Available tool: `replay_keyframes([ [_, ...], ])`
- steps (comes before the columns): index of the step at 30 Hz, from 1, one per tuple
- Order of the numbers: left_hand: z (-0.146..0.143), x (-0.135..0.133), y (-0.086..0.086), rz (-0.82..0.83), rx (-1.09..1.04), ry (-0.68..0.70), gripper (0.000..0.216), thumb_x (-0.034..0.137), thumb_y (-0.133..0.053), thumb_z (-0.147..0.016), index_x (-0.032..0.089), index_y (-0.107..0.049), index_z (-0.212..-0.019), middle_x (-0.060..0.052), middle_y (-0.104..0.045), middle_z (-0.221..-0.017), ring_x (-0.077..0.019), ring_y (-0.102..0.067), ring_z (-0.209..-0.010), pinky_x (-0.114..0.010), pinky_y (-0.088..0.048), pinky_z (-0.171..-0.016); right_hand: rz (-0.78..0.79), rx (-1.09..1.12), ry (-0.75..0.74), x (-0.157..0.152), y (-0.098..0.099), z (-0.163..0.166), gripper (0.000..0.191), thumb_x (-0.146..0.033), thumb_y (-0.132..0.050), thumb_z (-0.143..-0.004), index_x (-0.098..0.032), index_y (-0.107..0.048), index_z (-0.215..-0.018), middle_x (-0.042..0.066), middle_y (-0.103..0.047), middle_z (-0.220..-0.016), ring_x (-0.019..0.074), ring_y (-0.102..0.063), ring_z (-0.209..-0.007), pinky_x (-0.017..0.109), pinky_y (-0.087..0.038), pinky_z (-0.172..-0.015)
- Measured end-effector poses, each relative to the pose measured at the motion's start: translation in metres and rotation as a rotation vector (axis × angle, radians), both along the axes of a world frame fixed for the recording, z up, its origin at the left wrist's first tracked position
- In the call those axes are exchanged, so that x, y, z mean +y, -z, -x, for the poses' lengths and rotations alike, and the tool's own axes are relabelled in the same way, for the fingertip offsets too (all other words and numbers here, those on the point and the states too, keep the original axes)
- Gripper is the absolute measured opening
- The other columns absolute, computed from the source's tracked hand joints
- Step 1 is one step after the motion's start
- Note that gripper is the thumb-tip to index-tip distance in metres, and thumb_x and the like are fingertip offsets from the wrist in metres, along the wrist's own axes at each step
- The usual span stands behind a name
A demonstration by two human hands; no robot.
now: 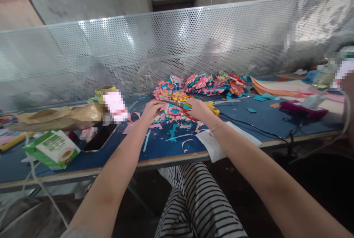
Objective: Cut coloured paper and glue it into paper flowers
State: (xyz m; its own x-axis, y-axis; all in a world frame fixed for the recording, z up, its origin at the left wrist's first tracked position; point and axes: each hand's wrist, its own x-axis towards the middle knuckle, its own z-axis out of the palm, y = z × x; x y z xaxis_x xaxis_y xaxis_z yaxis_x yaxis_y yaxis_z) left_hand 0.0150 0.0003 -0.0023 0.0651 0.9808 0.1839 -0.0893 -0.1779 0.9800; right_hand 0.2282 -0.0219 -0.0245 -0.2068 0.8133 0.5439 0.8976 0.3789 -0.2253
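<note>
My right hand (197, 108) is closed round a pair of scissors (177, 103) with red and yellow handles, their blades pointing left. Facing it, my left hand (153, 109) pinches what looks like a small piece of pink paper (166, 107) by the blade tips; fingers partly hide it. Just below the blades lies a pink and blue paper flower (174, 111). Pink and blue paper scraps (173, 131) are strewn in front of it. Layered paper flowers (170, 93) in pink, blue, yellow and red are heaped behind my hands.
A yellow tool (212, 107) with a black cord lies beyond my right wrist. White paper (215, 145) overhangs the table edge. To the left are a green-white carton (52, 149), a dark phone (101, 136) and brown paper (63, 116). A perforated metal screen (132, 46) stands behind; coloured sheets (279, 85) lie right.
</note>
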Motion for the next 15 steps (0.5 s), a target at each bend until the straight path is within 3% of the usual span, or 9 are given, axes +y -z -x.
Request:
replay_keyframes([
  [7, 0.0013, 0.0065, 0.0025, 0.032, -0.026, -0.015, 0.017, 0.016, -0.074, -0.045, 0.014, -0.063, -0.058, 0.002, -0.051, -0.053, -0.0088, -0.049, -0.055, -0.029, -0.05, -0.062, 0.033, 0.039, 0.007, -0.0013, -0.0038, 0.001, 0.034, -0.043, -0.053, -0.08, -0.014, -0.064, -0.094, 0.011, -0.067, -0.096, 0.0211, -0.061, -0.086, 0.026, -0.043, -0.07],
  [15, 0.0018, 0.0058, 0.0016, 0.079, -0.091, -0.037, 0.021, 0.015, -0.075, -0.049, 0.014, -0.06, -0.064, 0.001, -0.055, -0.056, -0.0106, -0.056, -0.055, -0.031, -0.052, -0.064, 0.118, 0.018, 0.187, 0.004, 0.0058, 0.003, 0.05, -0.045, -0.052, -0.08, -0.006, -0.053, -0.111, 0.021, -0.064, -0.104, 0.0279, -0.062, -0.095, 0.031, -0.044, -0.074],
])
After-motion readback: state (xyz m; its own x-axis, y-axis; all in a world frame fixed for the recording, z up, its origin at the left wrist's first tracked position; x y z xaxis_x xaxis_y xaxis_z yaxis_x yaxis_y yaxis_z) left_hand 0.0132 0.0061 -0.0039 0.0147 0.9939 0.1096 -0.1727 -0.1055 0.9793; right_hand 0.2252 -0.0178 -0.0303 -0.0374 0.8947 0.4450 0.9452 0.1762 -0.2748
